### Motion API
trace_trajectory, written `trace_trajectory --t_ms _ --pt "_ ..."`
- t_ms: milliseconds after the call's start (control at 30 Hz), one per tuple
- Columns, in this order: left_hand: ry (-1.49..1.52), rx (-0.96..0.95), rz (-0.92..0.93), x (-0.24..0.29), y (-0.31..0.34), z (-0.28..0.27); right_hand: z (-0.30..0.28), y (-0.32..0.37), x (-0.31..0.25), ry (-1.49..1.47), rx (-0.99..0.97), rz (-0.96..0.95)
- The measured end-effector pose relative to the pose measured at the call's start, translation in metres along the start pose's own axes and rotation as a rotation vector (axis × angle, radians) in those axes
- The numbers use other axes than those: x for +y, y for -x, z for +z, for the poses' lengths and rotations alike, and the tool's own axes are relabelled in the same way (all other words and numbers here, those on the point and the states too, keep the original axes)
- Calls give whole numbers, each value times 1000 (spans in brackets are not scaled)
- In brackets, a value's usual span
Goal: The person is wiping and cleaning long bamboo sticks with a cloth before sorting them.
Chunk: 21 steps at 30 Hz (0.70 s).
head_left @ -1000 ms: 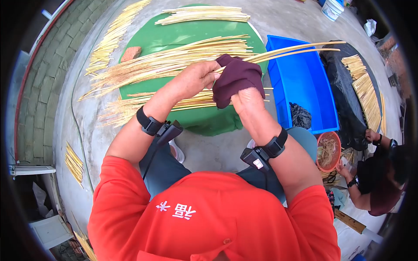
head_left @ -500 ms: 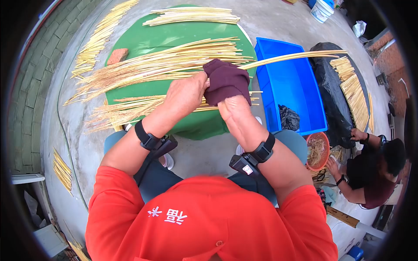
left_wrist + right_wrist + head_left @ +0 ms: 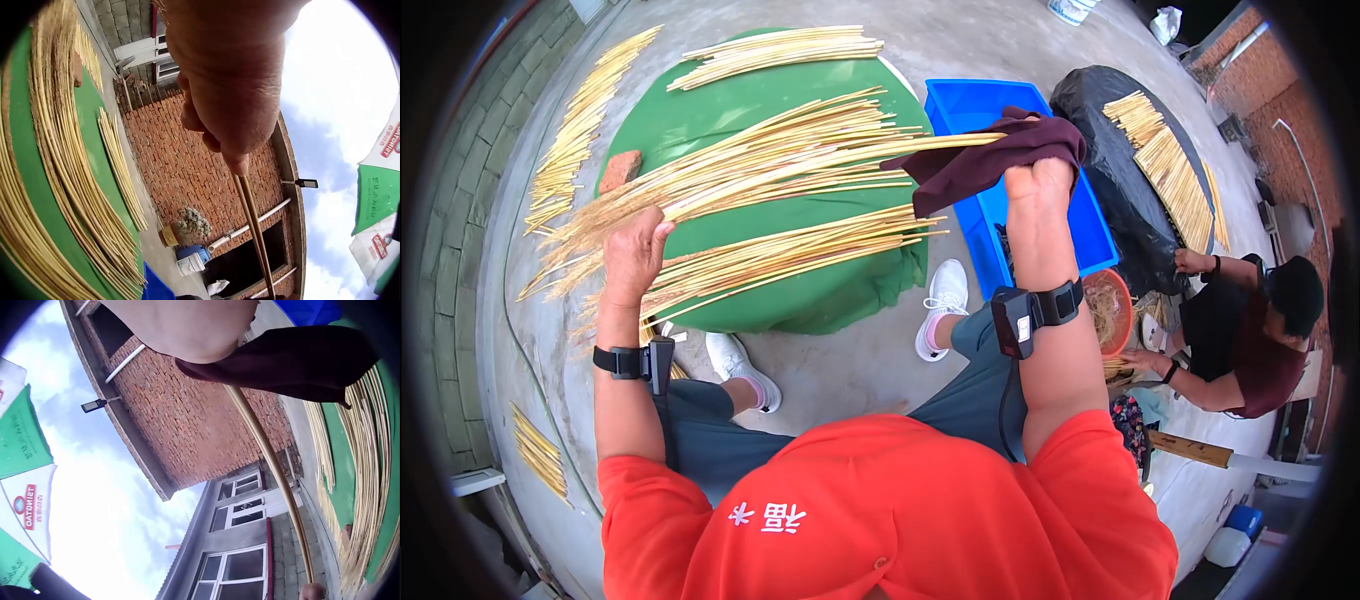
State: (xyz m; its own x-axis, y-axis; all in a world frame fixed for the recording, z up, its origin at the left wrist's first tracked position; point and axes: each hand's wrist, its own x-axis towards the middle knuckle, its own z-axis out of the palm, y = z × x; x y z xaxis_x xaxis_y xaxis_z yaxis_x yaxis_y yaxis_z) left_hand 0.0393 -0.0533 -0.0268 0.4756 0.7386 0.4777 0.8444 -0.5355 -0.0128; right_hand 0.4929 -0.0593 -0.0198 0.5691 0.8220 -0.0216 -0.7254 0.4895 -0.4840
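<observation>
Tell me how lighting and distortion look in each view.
Head view: strong fisheye, dark corners, green sheet bulges; flat daylight. Left wrist view: left hand, pinching a stalk, looms large against bright sky. Right wrist view: dark cloth in the right hand loses detail.

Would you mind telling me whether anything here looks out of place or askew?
Only the red brick lying on the green sheet beside the straw stalks looks out of place; the stalks themselves lie in fairly even rows.
</observation>
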Motion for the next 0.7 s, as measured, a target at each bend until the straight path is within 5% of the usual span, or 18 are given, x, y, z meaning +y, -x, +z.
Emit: trace_trajectory --t_ms 100,167,200,233,267,333,400,433,500,567,633,700 --pt "38 34 -87 -47 11 -9 -30 -28 -31 106 -161 -126" --pt "40 72 -401 -62 13 -14 -18 -25 -37 -8 -112 -109" --pt "32 76 -403 -65 11 -9 -14 -22 -37 -124 -57 -90" --pt "442 94 -503 -62 7 -2 -11 -17 -32 -132 -62 -81" --pt "853 114 -594 -57 2 0 -8 -10 -23 -164 -201 -21" --pt "914 22 -551 -14 -18 -3 2 9 2 -232 -484 99" --pt "806 -44 -483 37 -36 -5 12 43 41 -825 -551 575" --pt "824 -98 -453 59 -43 -3 19 68 54 -150 -556 288" --pt "825 -223 -377 101 -49 1 -5 100 99 -302 -586 589" --pt "828 -322 -274 128 -46 11 27 144 110 127 -430 503" --pt "866 -470 -251 133 -44 16 15 145 116 158 -405 577" --pt "685 -398 -153 130 -44 14 18 140 112 152 -389 623"
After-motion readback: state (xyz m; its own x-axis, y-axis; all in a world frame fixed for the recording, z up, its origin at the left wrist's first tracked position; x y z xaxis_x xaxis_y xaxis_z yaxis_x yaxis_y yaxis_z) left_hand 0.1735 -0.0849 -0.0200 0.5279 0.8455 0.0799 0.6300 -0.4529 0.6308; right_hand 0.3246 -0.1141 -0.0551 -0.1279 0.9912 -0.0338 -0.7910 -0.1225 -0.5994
